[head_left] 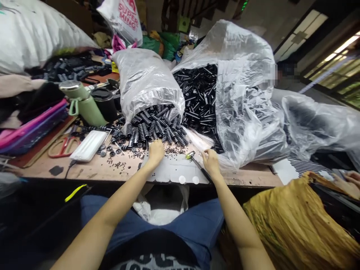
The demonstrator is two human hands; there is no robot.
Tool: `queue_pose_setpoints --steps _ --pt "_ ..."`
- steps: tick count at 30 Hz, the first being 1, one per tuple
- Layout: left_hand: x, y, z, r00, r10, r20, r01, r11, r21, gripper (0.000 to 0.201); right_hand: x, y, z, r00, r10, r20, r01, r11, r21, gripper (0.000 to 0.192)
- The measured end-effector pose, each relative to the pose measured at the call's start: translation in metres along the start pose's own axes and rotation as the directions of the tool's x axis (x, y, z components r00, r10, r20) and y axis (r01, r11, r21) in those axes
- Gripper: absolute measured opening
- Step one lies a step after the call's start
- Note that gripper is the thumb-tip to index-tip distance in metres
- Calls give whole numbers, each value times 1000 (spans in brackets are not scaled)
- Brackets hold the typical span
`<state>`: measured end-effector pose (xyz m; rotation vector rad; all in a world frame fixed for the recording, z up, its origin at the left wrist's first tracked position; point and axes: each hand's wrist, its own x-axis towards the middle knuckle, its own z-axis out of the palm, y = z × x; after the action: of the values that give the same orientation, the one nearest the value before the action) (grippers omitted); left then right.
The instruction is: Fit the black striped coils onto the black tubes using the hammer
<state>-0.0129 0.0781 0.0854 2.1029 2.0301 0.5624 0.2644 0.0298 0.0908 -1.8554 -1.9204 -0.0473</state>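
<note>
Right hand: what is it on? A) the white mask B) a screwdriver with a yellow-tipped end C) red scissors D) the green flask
B: the right hand rests on the dark handle of the screwdriver, whose yellow-tipped end points toward the left hand; the scissors, flask and mask lie far left.

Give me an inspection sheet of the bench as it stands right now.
Surface: wooden table, strewn with small dark bits.
Job's things: ribbed black parts spilling from a clear bag; a larger bag holds black tubes; small hammer.
Clutter: green flask, black cup, red scissors, white power bank.
Grippers: left hand closed at the edge of the ribbed parts; right hand gripping the hammer's handle.
Cables: one dark lead from the power bank.
Surroundings: stuffed sacks behind, yellow cloth at right.
</note>
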Motion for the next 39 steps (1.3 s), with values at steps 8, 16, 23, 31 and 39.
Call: queue_pose_setpoints --steps 8,16,23,31,39 --pt "-66 -17 -42 935 344 86 -329 933 -148 22 94 27 9 975 222 25 -219 972 -83 20" --pt "-80 8 25 941 294 -168 -339 812 -476 27 147 5 19 880 474 19 -469 877 -105 40" --pt "-77 2 19 961 240 -134 -271 740 -615 30 126 -9 -11 851 504 144 -506 862 -25 34" --pt "-56 26 -29 926 366 -93 -313 605 -732 22 37 -54 -73 724 -291 626 16 913 407 14" --pt "-63 44 -24 860 149 488 434 290 -853 37 -12 -86 -54 902 -378 211 274 876 396 104"
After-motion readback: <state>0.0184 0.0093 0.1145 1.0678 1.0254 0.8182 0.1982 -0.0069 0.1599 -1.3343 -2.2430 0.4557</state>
